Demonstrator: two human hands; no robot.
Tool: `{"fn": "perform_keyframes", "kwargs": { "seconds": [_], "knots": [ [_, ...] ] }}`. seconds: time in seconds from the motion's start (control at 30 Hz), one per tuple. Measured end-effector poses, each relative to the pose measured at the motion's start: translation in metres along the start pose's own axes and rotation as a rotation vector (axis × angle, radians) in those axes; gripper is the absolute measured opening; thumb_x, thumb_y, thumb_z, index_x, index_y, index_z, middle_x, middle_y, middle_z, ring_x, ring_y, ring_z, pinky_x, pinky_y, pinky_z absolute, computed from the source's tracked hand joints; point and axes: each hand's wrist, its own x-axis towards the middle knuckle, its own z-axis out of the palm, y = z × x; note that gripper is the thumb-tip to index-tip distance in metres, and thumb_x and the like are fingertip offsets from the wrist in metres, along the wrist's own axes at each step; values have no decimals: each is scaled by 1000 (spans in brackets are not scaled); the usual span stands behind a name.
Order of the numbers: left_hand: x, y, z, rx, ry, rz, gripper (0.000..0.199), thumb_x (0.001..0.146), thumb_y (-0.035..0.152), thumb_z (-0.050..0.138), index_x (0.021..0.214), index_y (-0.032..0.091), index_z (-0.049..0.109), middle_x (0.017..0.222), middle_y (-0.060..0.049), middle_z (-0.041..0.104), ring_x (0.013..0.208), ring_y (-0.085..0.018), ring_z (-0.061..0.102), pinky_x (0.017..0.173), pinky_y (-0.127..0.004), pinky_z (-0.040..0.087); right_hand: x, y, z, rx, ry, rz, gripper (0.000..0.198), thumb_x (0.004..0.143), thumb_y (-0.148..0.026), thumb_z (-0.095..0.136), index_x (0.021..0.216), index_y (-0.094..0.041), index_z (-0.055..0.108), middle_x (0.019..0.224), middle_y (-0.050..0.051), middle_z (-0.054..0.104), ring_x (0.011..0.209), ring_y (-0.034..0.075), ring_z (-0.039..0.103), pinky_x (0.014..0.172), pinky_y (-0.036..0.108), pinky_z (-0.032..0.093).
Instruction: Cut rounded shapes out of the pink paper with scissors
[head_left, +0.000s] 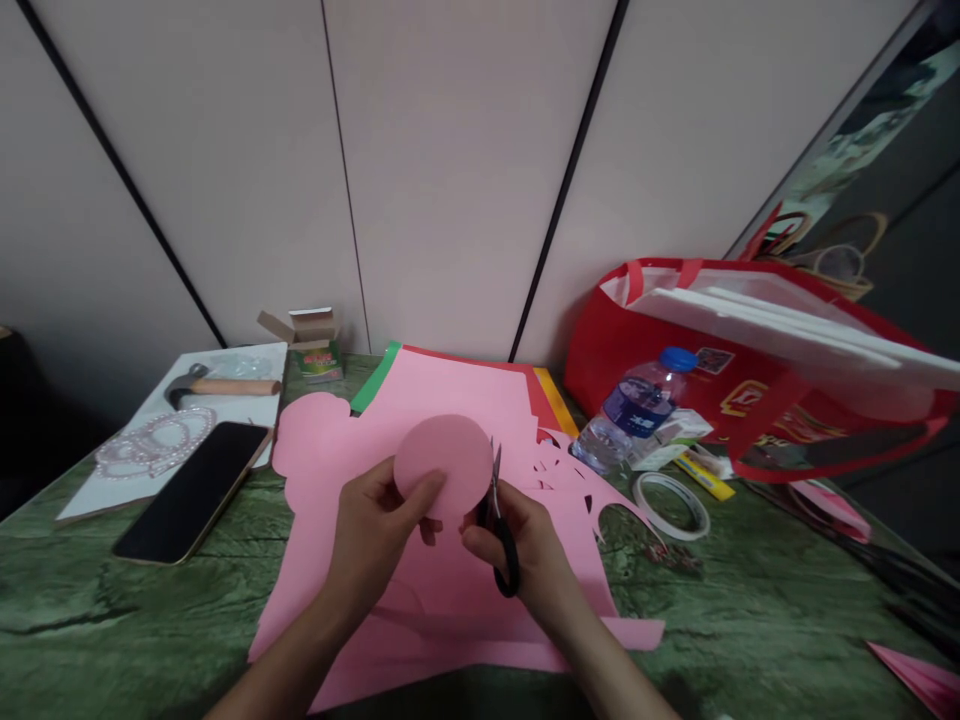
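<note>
My left hand (382,513) pinches a round piece of pink paper (444,455) at its lower left, thumb on top. In my right hand (525,530) is a pair of scissors (505,550) with black handles, fingers closed around the loops. Its narrow blades point up, slightly apart, along the right edge of the pink circle. Under both hands lie large pink paper sheets (322,590), with cut pink scraps (559,470) at their right side. Green, red and yellow sheets show at the far edges of the stack.
At left are a black phone (191,495), a hammer (225,386) and beaded strands (154,443) on a white board. An open small box (317,350) stands behind. Rightward are a water bottle (634,410), a tape roll (671,506) and a large red bag (652,330) by the wall.
</note>
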Motion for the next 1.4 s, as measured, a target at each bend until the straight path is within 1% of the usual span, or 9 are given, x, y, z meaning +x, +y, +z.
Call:
{"fn": "perform_keyframes", "kwargs": {
  "seconds": [0.17, 0.3, 0.47, 0.6, 0.73, 0.97, 1.2, 1.4],
  "knots": [
    [-1, 2, 0, 63, 3, 16, 18, 69, 29, 63, 60, 15, 55, 42, 5, 54, 38, -10, 52, 42, -21, 44, 1, 0, -1, -25, 14, -2, 20, 63, -25, 67, 70, -18, 50, 62, -3, 47, 56, 11, 41, 49, 22, 32],
    [-1, 7, 1, 75, 1, 14, 17, 68, 28, 63, 58, 16, 55, 41, 5, 53, 37, -10, 51, 41, -20, 42, 0, -1, 0, -14, 35, -6, 20, 63, -25, 67, 68, -18, 49, 60, -4, 44, 54, 10, 38, 48, 22, 31],
    [-1, 9, 1, 120, 25, 20, 18, 67, 29, 62, 56, 17, 54, 38, 5, 52, 37, -12, 53, 41, -22, 43, 0, -4, 0, -26, 39, 7, 21, 61, -24, 67, 65, -18, 48, 58, -5, 43, 53, 10, 37, 48, 21, 31],
    [0, 4, -1, 102, 38, 37, 18, 67, 30, 63, 57, 17, 54, 40, 6, 52, 38, -11, 53, 42, -22, 44, 0, -5, 0, -16, 39, 24, 20, 60, -21, 68, 68, -18, 50, 59, -5, 46, 53, 10, 39, 49, 21, 33],
    [0, 3, -1, 86, 24, 33, 18, 67, 29, 63, 58, 17, 55, 42, 6, 52, 38, -10, 52, 42, -21, 44, 0, -4, 0, -21, 37, 27, 21, 60, -22, 69, 67, -18, 50, 59, -5, 47, 54, 10, 41, 50, 22, 33],
    [-1, 7, -1, 120, -3, 26, 19, 68, 29, 62, 56, 16, 54, 39, 5, 52, 37, -10, 51, 39, -21, 40, 1, 0, -1, -48, 35, 6, 22, 60, -24, 69, 69, -18, 50, 60, -5, 45, 54, 10, 39, 49, 22, 32],
    [-1, 8, -2, 131, -5, 28, 19, 67, 29, 62, 55, 17, 54, 38, 5, 52, 36, -10, 50, 38, -20, 40, 1, 0, -1, -56, 39, 5, 23, 61, -25, 68, 65, -18, 47, 57, -5, 41, 51, 9, 35, 46, 21, 30],
    [0, 8, -2, 121, -3, 27, 20, 67, 29, 62, 54, 17, 53, 38, 5, 52, 35, -10, 50, 38, -20, 40, 1, 0, 0, -31, 32, 13, 22, 60, -27, 68, 64, -19, 48, 53, -6, 42, 48, 9, 35, 44, 21, 30]
  ]
}}
